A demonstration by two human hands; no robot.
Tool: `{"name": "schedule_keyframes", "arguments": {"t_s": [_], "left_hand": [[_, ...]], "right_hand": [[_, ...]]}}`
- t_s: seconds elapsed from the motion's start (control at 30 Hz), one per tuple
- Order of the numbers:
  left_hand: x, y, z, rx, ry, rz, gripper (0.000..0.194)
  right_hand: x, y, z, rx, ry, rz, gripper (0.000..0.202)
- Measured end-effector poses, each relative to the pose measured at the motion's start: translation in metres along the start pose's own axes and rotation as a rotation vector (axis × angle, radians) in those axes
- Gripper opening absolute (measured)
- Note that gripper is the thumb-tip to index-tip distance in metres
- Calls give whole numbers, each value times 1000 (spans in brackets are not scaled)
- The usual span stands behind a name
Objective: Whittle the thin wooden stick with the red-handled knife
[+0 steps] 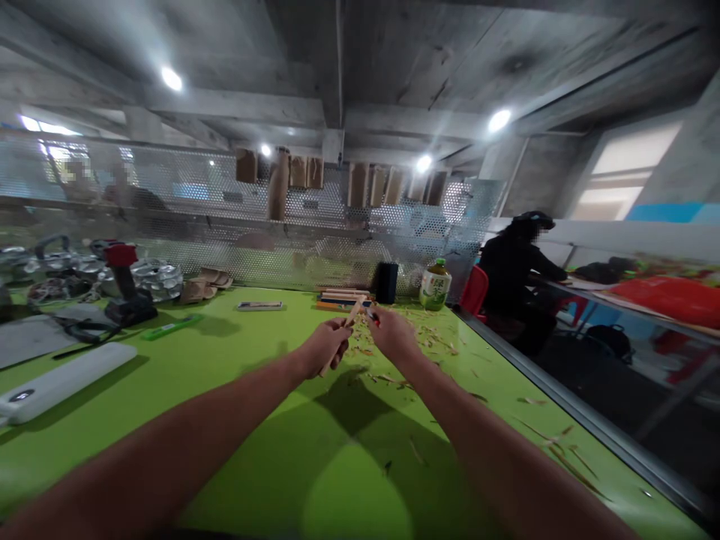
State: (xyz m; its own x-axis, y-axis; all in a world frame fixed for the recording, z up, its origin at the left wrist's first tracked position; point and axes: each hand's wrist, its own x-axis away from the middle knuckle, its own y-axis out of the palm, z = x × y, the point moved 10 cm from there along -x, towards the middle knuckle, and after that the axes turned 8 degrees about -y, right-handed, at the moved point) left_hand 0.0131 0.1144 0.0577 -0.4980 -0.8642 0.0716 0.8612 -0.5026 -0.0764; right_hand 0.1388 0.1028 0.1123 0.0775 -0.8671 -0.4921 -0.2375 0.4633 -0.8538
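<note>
My left hand (327, 347) is wrapped round a pale wooden stick (354, 310), which slants up to the right above the green table (225, 405). Close beside its tip, my right hand (392, 332) is closed on a small red and dark tool, perhaps a knife (372, 317); its blade is too small to make out. Pale wood shavings (427, 337) lie scattered under and to the right of both hands.
Behind the hands are wooden strips (343, 295), a black box (387, 282) and a green-capped bottle (435, 285). At left are a white device (67, 381), a green cutter (172, 327) and a red-black drill (127, 281). A person (514, 274) sits beyond the table's right edge.
</note>
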Motion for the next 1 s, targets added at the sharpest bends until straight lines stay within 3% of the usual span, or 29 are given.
{"name": "schedule_keyframes", "arguments": {"t_s": [0.13,0.43,0.73,0.83,1.0], "left_hand": [[18,12,-6,80,-14,-12,20],[25,2,-9,145,-21,65,8],[42,14,-4,163,-115,62,7],[48,22,-6,192,-130,41,9],[70,57,-6,175,-144,-120,29]], "right_hand": [[16,20,-10,128,-47,-85,25],[23,25,-29,226,-116,-184,24],[16,26,-19,234,-99,-122,22],[11,24,-2,210,-54,-102,27],[10,11,80,138,293,-102,30]]}}
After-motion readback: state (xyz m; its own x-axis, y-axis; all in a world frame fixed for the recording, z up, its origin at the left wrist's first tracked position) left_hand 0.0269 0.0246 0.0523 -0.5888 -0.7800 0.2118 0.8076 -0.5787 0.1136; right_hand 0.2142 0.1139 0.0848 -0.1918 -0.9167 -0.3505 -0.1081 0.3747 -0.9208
